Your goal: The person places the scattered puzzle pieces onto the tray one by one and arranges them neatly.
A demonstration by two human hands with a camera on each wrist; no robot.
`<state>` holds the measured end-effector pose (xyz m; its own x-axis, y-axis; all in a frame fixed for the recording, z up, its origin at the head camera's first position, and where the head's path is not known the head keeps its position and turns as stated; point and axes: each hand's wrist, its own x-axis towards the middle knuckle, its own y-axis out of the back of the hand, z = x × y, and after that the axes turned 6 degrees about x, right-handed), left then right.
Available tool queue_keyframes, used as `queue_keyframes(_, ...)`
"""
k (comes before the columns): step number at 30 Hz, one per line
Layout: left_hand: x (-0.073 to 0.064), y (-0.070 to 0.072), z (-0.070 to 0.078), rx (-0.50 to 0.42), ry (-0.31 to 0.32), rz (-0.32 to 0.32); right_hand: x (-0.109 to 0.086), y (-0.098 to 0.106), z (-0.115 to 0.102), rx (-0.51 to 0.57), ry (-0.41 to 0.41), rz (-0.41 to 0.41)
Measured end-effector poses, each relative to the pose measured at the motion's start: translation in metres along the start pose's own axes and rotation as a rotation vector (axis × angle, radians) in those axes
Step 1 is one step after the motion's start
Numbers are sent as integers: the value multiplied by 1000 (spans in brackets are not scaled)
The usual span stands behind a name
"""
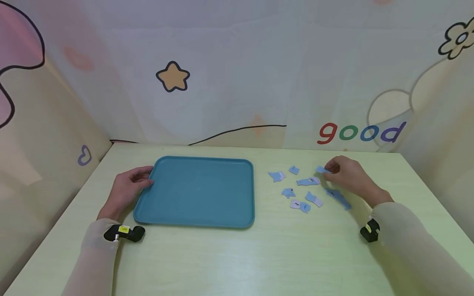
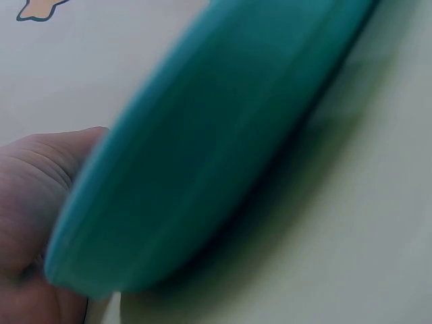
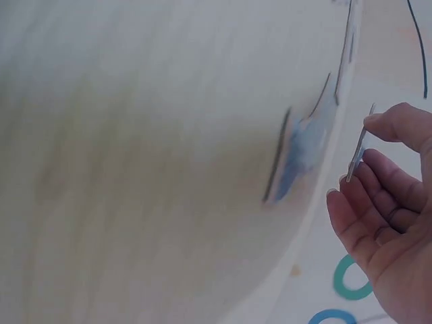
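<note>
The person's left hand (image 1: 127,187) holds the left rim of a blue rectangular tray (image 1: 200,193), with the thumb at the rim. Seen from the left wrist, that hand (image 2: 34,223) is at the end of the tray's side wall (image 2: 202,135). Over at the right, the right hand (image 1: 349,176) pinches a small light blue puzzle piece (image 1: 321,169) between thumb and fingers. In the right wrist view this thin piece (image 3: 361,143) appears edge-on, held above the table. Just below the right hand lies a longer blue puzzle piece (image 1: 338,199).
Several more flat blue and pale lilac puzzle pieces (image 1: 308,181) lie scattered between tray and right hand. They rest on a pale wooden table (image 1: 237,259). A printed backdrop (image 1: 237,82) stands along the table's back edge and both sides.
</note>
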<state>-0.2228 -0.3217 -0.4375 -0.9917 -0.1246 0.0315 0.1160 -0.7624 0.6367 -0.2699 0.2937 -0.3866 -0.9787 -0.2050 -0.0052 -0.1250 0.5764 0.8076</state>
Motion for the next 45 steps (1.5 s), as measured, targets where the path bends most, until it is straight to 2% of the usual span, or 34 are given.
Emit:
queue_keyframes(9, -2, 0, 3, 10, 11, 1, 14, -15, -42, 44, 70, 5)
queue_keyframes(16, -3, -3, 3, 5, -5, 19, 22, -29, -76, 82, 167, -10)
queue_keyframes(29, -2, -3, 0, 23, -8, 19, 42, -68, -132, 136, 289, -53)
queue_keyframes(36, -2, -2, 0, 33, 1, 24, 57, -88, -155, 150, 327, -78)
queue_keyframes(45, -4, -3, 1, 42, 4, 25, 73, -108, -184, 117, 356, -113)
